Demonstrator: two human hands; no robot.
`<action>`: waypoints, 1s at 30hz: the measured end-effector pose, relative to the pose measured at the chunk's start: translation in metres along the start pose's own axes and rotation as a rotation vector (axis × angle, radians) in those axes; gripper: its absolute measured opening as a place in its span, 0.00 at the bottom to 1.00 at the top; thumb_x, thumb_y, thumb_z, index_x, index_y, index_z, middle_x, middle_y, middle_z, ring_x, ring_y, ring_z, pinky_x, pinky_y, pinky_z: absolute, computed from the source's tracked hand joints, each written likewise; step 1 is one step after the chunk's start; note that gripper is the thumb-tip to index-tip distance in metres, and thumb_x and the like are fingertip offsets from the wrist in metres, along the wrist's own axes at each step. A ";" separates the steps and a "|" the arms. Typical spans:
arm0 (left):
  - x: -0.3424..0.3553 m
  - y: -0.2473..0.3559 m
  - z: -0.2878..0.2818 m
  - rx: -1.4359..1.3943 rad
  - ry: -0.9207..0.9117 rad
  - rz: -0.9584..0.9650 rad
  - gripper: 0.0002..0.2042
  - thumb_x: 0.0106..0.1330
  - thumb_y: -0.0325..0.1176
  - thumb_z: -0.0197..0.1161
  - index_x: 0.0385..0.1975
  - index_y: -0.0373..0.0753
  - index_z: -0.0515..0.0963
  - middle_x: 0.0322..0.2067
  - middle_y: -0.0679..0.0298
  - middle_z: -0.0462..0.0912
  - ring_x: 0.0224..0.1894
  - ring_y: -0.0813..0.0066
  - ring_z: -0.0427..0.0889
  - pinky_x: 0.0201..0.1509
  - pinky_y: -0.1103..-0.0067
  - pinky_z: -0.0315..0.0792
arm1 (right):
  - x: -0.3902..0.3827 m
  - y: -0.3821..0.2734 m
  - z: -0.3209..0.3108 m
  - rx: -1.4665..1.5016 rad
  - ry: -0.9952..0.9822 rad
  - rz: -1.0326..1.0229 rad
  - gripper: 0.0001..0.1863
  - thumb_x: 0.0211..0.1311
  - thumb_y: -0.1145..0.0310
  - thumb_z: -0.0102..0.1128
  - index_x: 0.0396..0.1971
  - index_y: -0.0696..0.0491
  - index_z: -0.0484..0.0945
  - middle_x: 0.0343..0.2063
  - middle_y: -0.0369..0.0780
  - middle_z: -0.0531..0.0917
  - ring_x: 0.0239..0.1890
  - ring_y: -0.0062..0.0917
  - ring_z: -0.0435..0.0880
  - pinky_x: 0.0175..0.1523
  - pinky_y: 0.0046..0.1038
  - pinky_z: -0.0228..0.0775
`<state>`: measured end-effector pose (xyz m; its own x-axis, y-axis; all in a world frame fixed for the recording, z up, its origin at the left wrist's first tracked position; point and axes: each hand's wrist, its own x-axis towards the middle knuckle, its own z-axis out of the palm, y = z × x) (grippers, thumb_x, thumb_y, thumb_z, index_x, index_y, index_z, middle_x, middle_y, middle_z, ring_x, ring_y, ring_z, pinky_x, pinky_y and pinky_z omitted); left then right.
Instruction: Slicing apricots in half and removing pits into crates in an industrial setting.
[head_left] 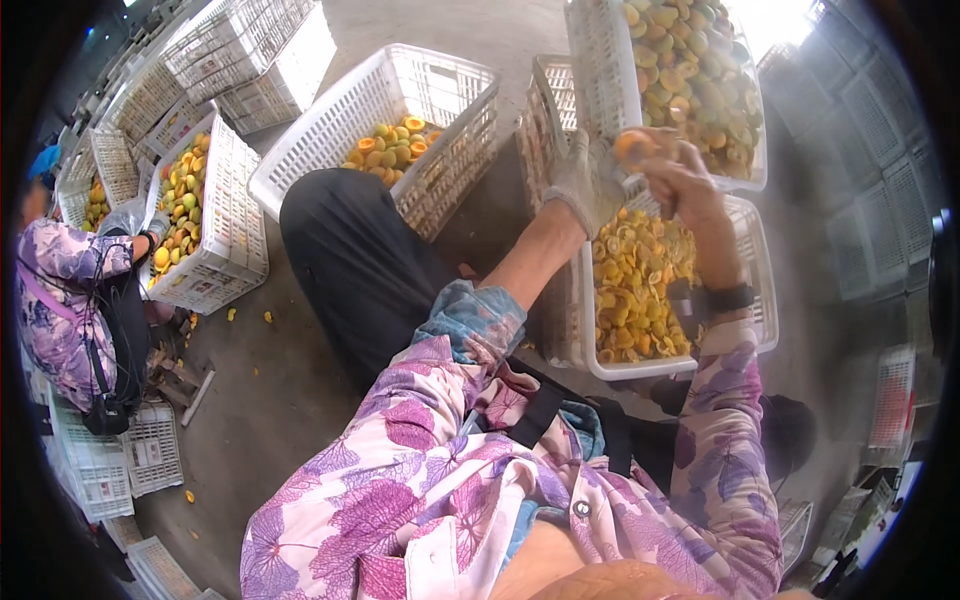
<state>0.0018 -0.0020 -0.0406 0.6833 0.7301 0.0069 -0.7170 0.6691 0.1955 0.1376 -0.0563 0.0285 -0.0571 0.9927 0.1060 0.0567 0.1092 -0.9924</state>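
Note:
My left hand (590, 185), in a pale work glove, is over the near rim of the upper crate (608, 75), its fingers partly smeared by motion. My bare right hand (688, 188) is beside it, blurred, with an orange peach-like fruit (634, 148) at its fingertips. Both hands are above a white lower crate (640, 370) filled with yellow cut fruit pieces (640, 285). Greenish-orange fruit (690, 70) fills the upper crate, which is tilted toward me. A small pale object between the hands is too blurred to name.
Left of my knee, a white crate (300, 140) holds orange fruit halves (400, 145). Further left, another person (75, 300) in a floral sleeve reaches into a fruit-filled crate (225, 235). Stacked crates (240, 60) stand at the back left, with more along the right. Fruit scraps lie on the floor.

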 end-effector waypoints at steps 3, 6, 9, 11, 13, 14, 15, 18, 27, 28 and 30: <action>0.011 0.009 -0.013 0.377 -0.068 0.261 0.17 0.70 0.42 0.42 0.50 0.38 0.66 0.41 0.57 0.73 0.45 0.65 0.74 0.49 0.71 0.73 | -0.001 -0.005 0.036 -0.083 0.126 -0.107 0.20 0.51 0.73 0.58 0.47 0.59 0.73 0.17 0.30 0.72 0.10 0.08 0.59 0.12 0.15 0.46; -0.010 0.012 0.039 -0.182 0.264 0.148 0.14 0.69 0.39 0.47 0.46 0.36 0.68 0.40 0.55 0.73 0.43 0.64 0.75 0.44 0.68 0.76 | -0.015 -0.007 0.034 -0.489 0.495 -0.160 0.19 0.53 0.74 0.56 0.47 0.57 0.72 0.21 0.34 0.77 0.16 0.14 0.68 0.18 0.19 0.57; -0.010 0.021 0.033 -0.105 0.149 0.277 0.16 0.67 0.44 0.50 0.42 0.35 0.70 0.39 0.57 0.73 0.40 0.64 0.76 0.41 0.68 0.78 | -0.018 0.016 0.057 -0.817 0.685 -0.277 0.15 0.53 0.79 0.55 0.43 0.57 0.69 0.19 0.41 0.76 0.23 0.30 0.76 0.29 0.31 0.65; -0.011 0.021 0.031 -0.047 0.126 0.306 0.17 0.67 0.45 0.51 0.42 0.36 0.70 0.38 0.58 0.73 0.39 0.66 0.75 0.39 0.70 0.77 | -0.021 0.027 0.073 -0.924 0.669 -0.320 0.15 0.51 0.81 0.55 0.40 0.57 0.67 0.19 0.45 0.75 0.23 0.37 0.75 0.28 0.33 0.64; -0.014 0.017 0.035 0.002 0.129 0.284 0.17 0.66 0.47 0.52 0.41 0.38 0.71 0.37 0.60 0.74 0.38 0.69 0.75 0.37 0.73 0.76 | -0.021 0.031 0.083 -0.996 0.657 -0.295 0.12 0.51 0.81 0.53 0.35 0.57 0.64 0.20 0.50 0.74 0.25 0.47 0.74 0.28 0.36 0.63; -0.016 0.015 0.035 0.064 0.122 0.275 0.17 0.66 0.48 0.53 0.42 0.39 0.72 0.37 0.61 0.74 0.37 0.71 0.74 0.36 0.75 0.75 | -0.022 0.028 0.087 -0.999 0.666 -0.331 0.11 0.52 0.81 0.53 0.35 0.57 0.64 0.20 0.50 0.75 0.26 0.47 0.74 0.28 0.37 0.63; -0.019 0.014 0.035 0.125 0.115 0.264 0.17 0.65 0.48 0.53 0.42 0.40 0.72 0.36 0.63 0.74 0.36 0.73 0.74 0.35 0.76 0.74 | -0.024 0.023 0.091 -1.002 0.675 -0.366 0.11 0.52 0.80 0.52 0.35 0.56 0.64 0.21 0.50 0.75 0.26 0.47 0.75 0.28 0.38 0.63; -0.022 0.009 0.039 0.248 0.067 0.320 0.17 0.65 0.48 0.54 0.42 0.42 0.74 0.35 0.67 0.75 0.34 0.77 0.73 0.35 0.80 0.71 | -0.026 0.020 0.094 -1.057 0.682 -0.361 0.09 0.54 0.79 0.50 0.33 0.56 0.63 0.22 0.50 0.76 0.28 0.48 0.76 0.29 0.41 0.63; -0.019 0.006 0.037 0.464 0.144 0.455 0.20 0.64 0.53 0.53 0.34 0.40 0.77 0.28 0.69 0.76 0.30 0.81 0.73 0.33 0.83 0.68 | -0.020 0.030 0.084 -1.025 0.604 -0.421 0.11 0.52 0.74 0.54 0.36 0.56 0.66 0.23 0.51 0.77 0.31 0.51 0.76 0.31 0.44 0.64; -0.019 0.007 0.034 0.471 0.100 0.467 0.20 0.64 0.54 0.53 0.34 0.40 0.77 0.27 0.69 0.76 0.30 0.81 0.73 0.33 0.83 0.68 | -0.020 0.030 0.084 -0.994 0.579 -0.438 0.11 0.52 0.73 0.54 0.36 0.56 0.66 0.23 0.52 0.77 0.31 0.51 0.76 0.31 0.44 0.64; -0.018 0.005 0.030 0.489 0.113 0.481 0.21 0.63 0.54 0.54 0.33 0.39 0.76 0.27 0.68 0.77 0.28 0.81 0.73 0.30 0.83 0.68 | -0.020 0.028 0.082 -0.940 0.541 -0.439 0.11 0.52 0.73 0.53 0.37 0.56 0.68 0.23 0.52 0.77 0.31 0.52 0.76 0.32 0.44 0.65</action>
<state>-0.0104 -0.0159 -0.0101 0.2678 0.9576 0.1065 -0.7735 0.1478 0.6163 0.0586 -0.0774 -0.0066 0.1637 0.7276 0.6662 0.8655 0.2181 -0.4509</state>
